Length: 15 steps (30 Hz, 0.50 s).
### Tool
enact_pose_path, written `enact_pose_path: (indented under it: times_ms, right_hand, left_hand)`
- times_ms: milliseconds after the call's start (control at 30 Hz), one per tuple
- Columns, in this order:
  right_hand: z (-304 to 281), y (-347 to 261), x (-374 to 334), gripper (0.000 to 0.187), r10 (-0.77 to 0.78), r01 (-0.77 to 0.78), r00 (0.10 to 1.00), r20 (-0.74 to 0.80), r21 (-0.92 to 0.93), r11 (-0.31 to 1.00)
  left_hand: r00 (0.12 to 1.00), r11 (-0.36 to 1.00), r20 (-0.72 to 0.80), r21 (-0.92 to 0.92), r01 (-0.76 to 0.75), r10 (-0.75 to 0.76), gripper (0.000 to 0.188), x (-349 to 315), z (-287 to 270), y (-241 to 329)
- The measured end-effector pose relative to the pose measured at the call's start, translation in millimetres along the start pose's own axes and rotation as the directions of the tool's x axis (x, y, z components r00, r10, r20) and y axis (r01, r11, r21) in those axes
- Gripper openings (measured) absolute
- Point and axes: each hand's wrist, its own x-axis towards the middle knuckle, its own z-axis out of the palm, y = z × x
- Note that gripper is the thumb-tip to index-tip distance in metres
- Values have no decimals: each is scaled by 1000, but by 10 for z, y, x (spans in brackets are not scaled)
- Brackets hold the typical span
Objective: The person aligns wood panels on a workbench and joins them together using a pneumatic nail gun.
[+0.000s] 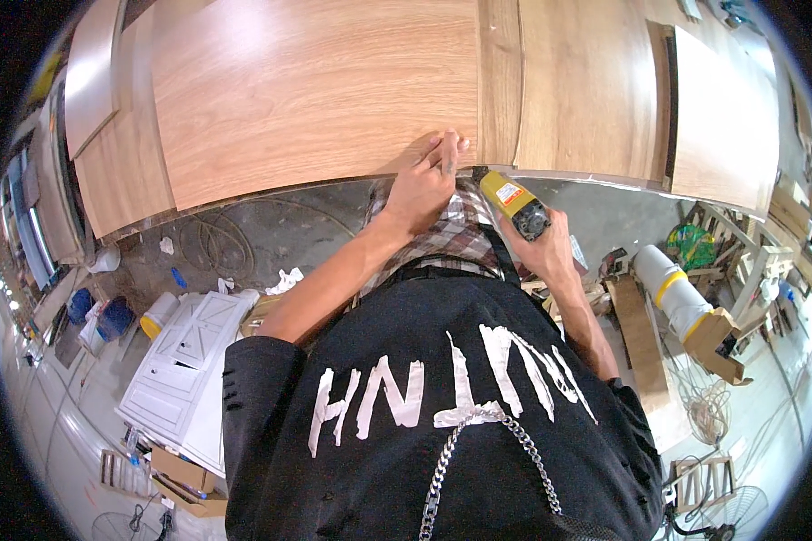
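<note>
My left hand (421,191) rests at the front edge of a light wood-grain panel (316,90), its fingers stretched out over the surface. I see nothing held in it. In my right hand (550,252) is a yellow-and-black nail gun (512,204), gripped from below and partly hiding my fingers. The tool's narrow nose points at the panel's front edge, just right of my left hand. There a seam separates the large panel from a narrow wood strip (500,81). Whether the nose touches the edge I cannot tell.
Another wood panel (586,90) and a glossy pale board (724,108) lie to the right. A coiled hose (221,245) is on the floor below the left side. White panelled doors (185,361) lie lower left; a wrapped roll (672,287) and wooden frames (740,252) stand right.
</note>
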Motion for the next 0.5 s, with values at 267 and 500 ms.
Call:
enact_pose_path:
  times_ms: [267, 500]
  right_hand:
    - [74, 211, 34, 40, -66, 61, 994, -86, -62, 996]
    - [-343, 171, 4, 24, 337, -246, 911, -236, 343, 907]
  left_hand:
    - [983, 953, 174, -286, 105, -56, 64, 24, -110, -8]
    - [761, 568, 109, -601, 563, -639, 68, -507, -823, -796]
